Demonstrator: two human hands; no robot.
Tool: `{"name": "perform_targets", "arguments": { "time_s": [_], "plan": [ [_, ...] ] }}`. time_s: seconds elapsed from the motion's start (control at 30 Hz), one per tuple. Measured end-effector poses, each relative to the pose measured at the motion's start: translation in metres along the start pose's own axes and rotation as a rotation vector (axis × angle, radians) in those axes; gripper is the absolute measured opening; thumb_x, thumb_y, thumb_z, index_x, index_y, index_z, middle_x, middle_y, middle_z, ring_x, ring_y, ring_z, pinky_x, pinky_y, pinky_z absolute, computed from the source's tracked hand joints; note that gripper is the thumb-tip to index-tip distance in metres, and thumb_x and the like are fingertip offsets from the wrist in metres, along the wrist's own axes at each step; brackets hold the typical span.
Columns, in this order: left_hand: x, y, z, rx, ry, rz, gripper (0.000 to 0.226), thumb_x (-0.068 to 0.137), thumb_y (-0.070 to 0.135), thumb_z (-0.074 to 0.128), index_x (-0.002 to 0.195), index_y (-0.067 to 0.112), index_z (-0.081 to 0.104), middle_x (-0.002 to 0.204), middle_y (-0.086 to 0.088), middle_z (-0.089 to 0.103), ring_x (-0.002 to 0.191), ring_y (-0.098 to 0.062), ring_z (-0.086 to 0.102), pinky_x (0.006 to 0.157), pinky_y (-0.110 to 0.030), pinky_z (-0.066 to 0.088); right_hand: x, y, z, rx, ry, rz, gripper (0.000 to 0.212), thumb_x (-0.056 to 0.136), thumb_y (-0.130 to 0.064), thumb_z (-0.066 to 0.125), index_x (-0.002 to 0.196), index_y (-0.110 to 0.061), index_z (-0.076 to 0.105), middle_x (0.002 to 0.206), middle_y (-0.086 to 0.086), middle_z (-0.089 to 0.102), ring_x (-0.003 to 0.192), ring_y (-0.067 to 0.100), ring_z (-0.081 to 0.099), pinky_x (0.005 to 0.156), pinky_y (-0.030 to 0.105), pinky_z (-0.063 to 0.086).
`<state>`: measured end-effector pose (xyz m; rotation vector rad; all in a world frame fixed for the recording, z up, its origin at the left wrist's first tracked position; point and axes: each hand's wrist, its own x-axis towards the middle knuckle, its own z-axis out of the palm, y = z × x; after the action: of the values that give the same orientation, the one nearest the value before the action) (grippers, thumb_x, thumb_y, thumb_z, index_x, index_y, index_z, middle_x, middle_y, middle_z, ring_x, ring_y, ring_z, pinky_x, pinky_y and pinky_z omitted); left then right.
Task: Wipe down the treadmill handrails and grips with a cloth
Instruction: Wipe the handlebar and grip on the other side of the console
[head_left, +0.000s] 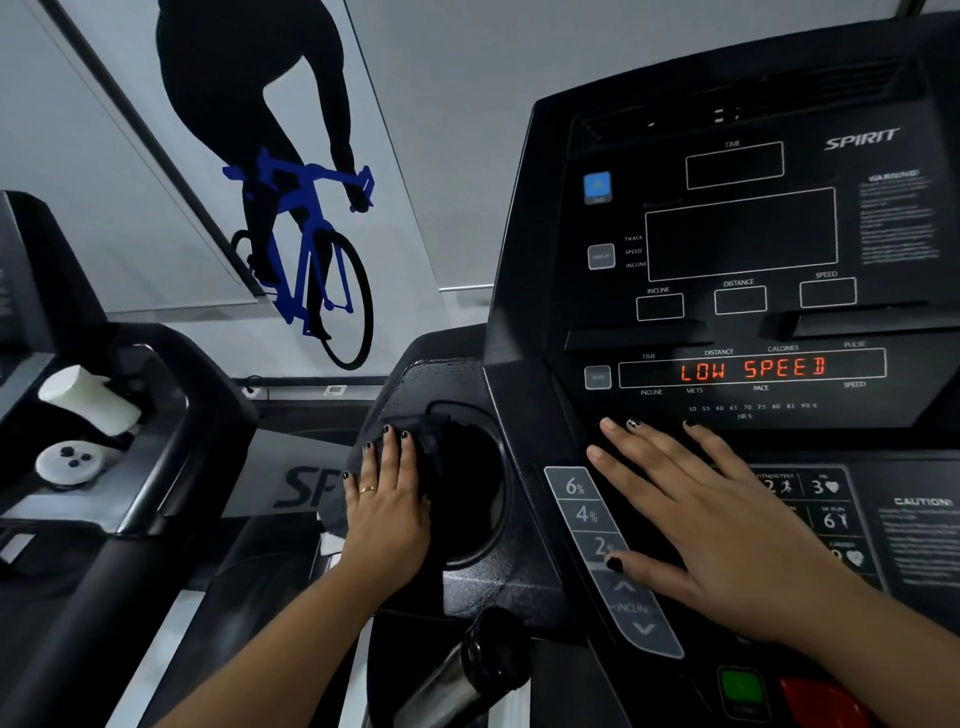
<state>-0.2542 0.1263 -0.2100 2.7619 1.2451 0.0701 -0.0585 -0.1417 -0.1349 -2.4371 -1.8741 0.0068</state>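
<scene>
A white plastic bottle (88, 397) lies on the neighbouring machine. The left hand (387, 512), fingers spread flat, presses a crumpled black cloth (441, 457) onto the round cup holder (501, 499). The right hand (717, 525) rests palm down, holding nothing, on the black treadmill console (737, 234).

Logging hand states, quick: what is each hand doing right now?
Left hand: open, fingers flat, pressing the dark cloth against the cup holder.
Right hand: open, spread flat on the console, holding nothing.
</scene>
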Motion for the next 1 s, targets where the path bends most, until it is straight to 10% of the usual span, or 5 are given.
{"name": "perform_targets", "arguments": {
  "time_s": [0.4,0.63,1.0],
  "plan": [
    [0.063,0.038,-0.013,-0.248,0.19,0.021,0.075,0.101,0.043,0.036,0.155,0.021,-0.012,0.161,0.003,-0.022,0.148,-0.023,-0.022,0.118,-0.051,-0.011,0.001,0.0,-0.002,-0.007,0.005,-0.003,0.078,0.092,-0.073,0.026,0.155,-0.029,0.012,0.163,-0.004,0.011,0.148,0.014,0.018,0.113,0.046,0.017],
    [0.05,0.061,-0.006,-0.071,0.182,0.283,0.095,0.083,0.001,0.046,0.154,0.019,-0.015,0.155,0.005,-0.037,0.141,-0.024,-0.037,0.112,-0.046,-0.025,0.001,-0.001,-0.002,-0.015,0.004,0.001,0.078,0.092,-0.074,0.025,0.155,-0.03,0.01,0.163,-0.005,0.009,0.148,0.013,0.017,0.114,0.046,0.017],
    [0.038,0.038,-0.002,0.089,0.051,0.451,0.093,0.083,0.007,0.042,0.152,0.025,-0.019,0.154,0.013,-0.037,0.142,-0.022,-0.036,0.12,-0.048,-0.012,0.0,-0.003,-0.002,-0.04,0.013,-0.002,0.078,0.093,-0.073,0.024,0.155,-0.029,0.008,0.163,-0.004,0.006,0.149,0.013,0.012,0.115,0.047,0.017]
  ]
}}
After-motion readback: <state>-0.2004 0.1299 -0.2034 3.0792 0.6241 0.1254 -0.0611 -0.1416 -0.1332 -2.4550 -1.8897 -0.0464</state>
